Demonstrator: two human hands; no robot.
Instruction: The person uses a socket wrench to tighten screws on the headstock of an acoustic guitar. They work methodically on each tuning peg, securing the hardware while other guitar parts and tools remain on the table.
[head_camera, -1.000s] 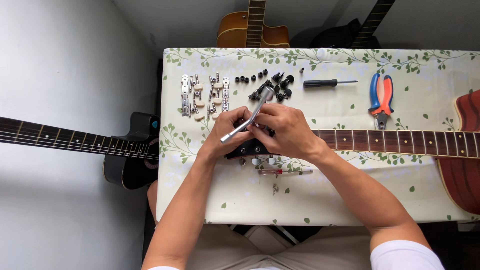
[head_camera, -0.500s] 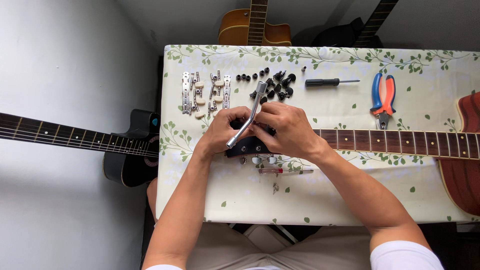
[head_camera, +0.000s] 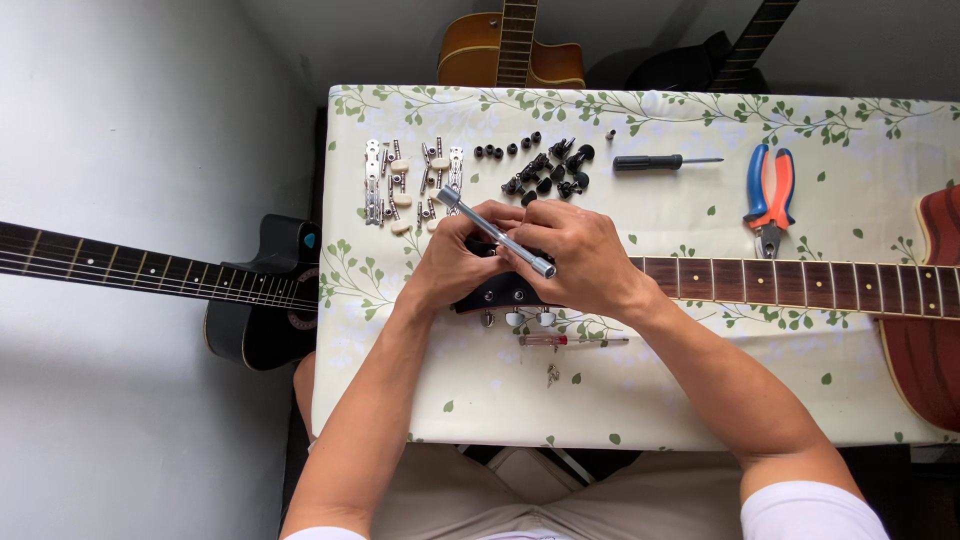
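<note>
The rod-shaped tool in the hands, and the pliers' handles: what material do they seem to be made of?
Rod-shaped tool: probably bare metal, silvery with bright glints. Handles of the pliers: likely plastic or rubber sleeves, one blue and one orange, with a matte look.

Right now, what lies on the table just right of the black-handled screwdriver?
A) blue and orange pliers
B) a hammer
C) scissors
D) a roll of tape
A: the blue and orange pliers lie on the cloth right of the black-handled screwdriver, above the guitar neck.
</note>
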